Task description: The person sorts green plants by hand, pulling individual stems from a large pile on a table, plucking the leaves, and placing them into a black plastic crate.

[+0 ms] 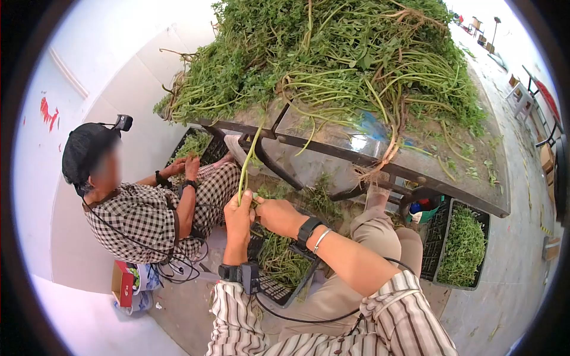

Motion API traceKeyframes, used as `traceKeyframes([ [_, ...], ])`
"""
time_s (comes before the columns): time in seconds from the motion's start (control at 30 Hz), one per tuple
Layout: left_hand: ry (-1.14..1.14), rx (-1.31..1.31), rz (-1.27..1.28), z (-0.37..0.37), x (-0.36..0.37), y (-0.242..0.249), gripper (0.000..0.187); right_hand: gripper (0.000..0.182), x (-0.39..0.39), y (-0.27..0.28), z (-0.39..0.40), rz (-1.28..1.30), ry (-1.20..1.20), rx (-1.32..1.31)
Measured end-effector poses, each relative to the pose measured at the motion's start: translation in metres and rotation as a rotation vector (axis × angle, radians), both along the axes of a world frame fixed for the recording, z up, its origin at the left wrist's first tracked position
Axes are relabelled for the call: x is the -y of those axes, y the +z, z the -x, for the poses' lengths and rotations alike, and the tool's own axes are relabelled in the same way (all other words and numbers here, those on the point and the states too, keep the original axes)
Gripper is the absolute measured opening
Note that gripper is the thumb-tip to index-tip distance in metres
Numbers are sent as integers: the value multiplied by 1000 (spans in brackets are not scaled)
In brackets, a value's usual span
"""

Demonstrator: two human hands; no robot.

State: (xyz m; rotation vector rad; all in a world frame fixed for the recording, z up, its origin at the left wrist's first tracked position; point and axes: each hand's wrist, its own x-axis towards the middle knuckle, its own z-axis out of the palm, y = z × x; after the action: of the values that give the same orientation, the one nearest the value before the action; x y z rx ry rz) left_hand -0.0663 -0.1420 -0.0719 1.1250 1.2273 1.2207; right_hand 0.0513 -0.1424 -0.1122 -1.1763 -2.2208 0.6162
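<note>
My left hand (237, 221) is closed around a long green plant stem (248, 159), which rises from the thumb toward the table edge. Right beside it, my right hand (279, 216) is closed with its fingertips meeting the left fingers. A bit of green shows between the two hands; the right fingers seem to grip it, though their tips are partly hidden. Below the hands stands a black plastic crate (278, 292) holding cut greens (284, 258). Above them, a large heap of leafy plants (332, 59) with stems and roots covers much of the metal table (439, 172).
A co-worker (133, 207) in a checked shirt sits at the left, hands over another crate of greens (195, 144). At the right, a black crate (436, 261) holds more greens. A rooty stem (389, 148) overhangs the table edge. A red box (123, 283) stands lower left.
</note>
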Motion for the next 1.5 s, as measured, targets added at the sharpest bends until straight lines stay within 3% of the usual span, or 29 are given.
traceKeyframes([
  [0.17,-48,-15,58,7,-3,-8,23,8,2,3,2,16,8,15],
  [0.27,-73,-29,82,12,-6,-13,23,11,0,5,2,3,36,201],
  [0.47,-97,-92,88,13,-6,-12,24,11,0,-2,3,-240,99,229],
  [0.7,58,-47,80,16,-20,-8,23,11,-11,12,7,-119,83,148],
  [0.77,139,140,183,13,-21,5,22,11,-17,15,8,-69,9,93],
  [0.9,89,210,177,14,-21,15,23,12,-16,26,9,44,-9,23],
  [0.97,129,320,166,15,-16,18,24,16,-29,8,11,-3,-214,-444],
  [1.17,109,142,57,31,15,4,26,19,-50,28,-22,358,-376,-642],
  [1.23,103,-14,1,38,37,1,28,16,-53,23,-28,415,-324,-878],
  [1.27,114,-6,7,45,46,-9,28,16,-50,22,-30,423,-318,-867],
  [1.33,132,-252,-70,62,60,-30,27,13,-52,36,-36,493,-295,-1183],
  [1.37,146,-318,-35,69,72,-34,27,14,-50,45,-46,650,-293,-1238],
  [1.5,132,-438,-55,90,104,-52,27,17,-49,76,-67,588,-294,-1348],
])
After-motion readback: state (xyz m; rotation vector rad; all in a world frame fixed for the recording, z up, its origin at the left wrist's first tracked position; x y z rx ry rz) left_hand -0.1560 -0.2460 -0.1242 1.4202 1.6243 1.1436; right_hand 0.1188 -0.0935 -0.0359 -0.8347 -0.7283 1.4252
